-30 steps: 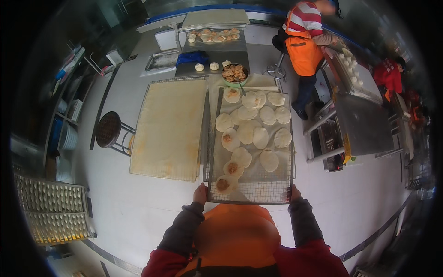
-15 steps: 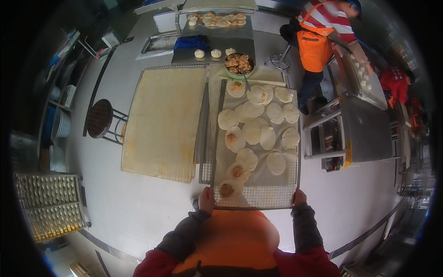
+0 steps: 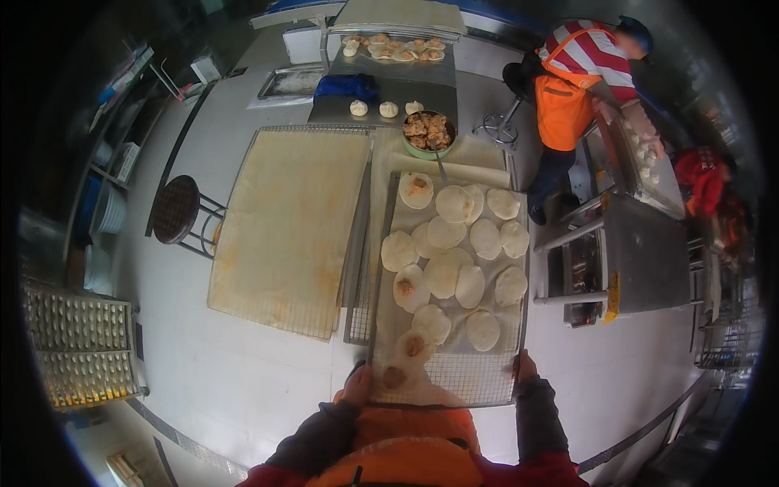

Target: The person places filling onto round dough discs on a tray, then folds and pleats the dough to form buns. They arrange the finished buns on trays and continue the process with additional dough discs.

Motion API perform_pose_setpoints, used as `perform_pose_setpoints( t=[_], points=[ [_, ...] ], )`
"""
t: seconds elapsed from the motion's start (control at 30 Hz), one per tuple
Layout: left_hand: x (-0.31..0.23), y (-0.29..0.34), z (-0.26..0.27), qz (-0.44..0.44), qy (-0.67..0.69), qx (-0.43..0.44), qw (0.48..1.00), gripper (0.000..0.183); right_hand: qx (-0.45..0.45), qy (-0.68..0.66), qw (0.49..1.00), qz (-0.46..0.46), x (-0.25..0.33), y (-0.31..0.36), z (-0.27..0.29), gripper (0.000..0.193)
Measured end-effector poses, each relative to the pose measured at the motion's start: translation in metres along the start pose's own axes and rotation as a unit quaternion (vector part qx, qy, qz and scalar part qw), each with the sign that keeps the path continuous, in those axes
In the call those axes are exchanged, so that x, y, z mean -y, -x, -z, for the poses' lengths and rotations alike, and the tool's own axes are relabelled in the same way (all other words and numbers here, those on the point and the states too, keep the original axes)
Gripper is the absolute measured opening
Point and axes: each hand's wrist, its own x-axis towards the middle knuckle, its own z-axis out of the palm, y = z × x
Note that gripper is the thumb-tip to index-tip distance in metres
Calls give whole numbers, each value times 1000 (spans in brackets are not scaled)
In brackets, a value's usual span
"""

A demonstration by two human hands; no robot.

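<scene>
A wire mesh tray [image 3: 471, 380] extends in front of me, partly lined with a pale sheet. Flat round dough wrappers [image 3: 445, 274] cover much of it, some overlapping; several along its left side carry a dab of brown filling [image 3: 415, 346]. My left hand [image 3: 357, 385] is closed on the tray's near left corner, and my right hand [image 3: 527, 365] grips its right edge near the other corner. Beyond the tray's far edge stands a green bowl [image 3: 417, 152] heaped with chunky filling, a spoon handle [image 3: 441, 168] leaning out of it towards the tray.
To the left lies a sheet-covered rack [image 3: 284, 231], with a round stool [image 3: 176, 209] beside it. White buns [image 3: 389, 109] and a blue cloth [image 3: 347, 86] rest on the far metal table. A co-worker [image 3: 568, 97] leans over a bench at the right. Racked trays [image 3: 81, 345] stand at far left.
The mesh tray and both my hands have come nearer to me, down the picture. More of the surface between tray and bowl shows. The whole view has shifted slightly.
</scene>
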Motion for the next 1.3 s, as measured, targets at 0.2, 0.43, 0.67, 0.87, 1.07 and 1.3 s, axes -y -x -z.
perform_pose_setpoints(
  t=[0.2,0.43,0.67,0.87,1.07,1.3],
  points=[
    [38,-24,2,28,0,-32,999,40,-95,175,919,340,147,-7,-3,29],
    [49,-20,-1,98,-129,-56,985,41,111,168,928,314,437,-146,-256,20],
    [-3,-5,-12,115,-99,-90,984,35,33,228,952,204,485,-234,-379,37],
    [-4,-5,-21,105,-61,-116,986,35,42,158,967,194,480,-241,-386,31],
    [22,-4,-8,152,-138,-50,977,35,41,80,977,193,476,-234,-362,29],
    [27,-14,2,182,172,-3,968,19,12,157,922,354,452,-187,-273,19]
  ],
)
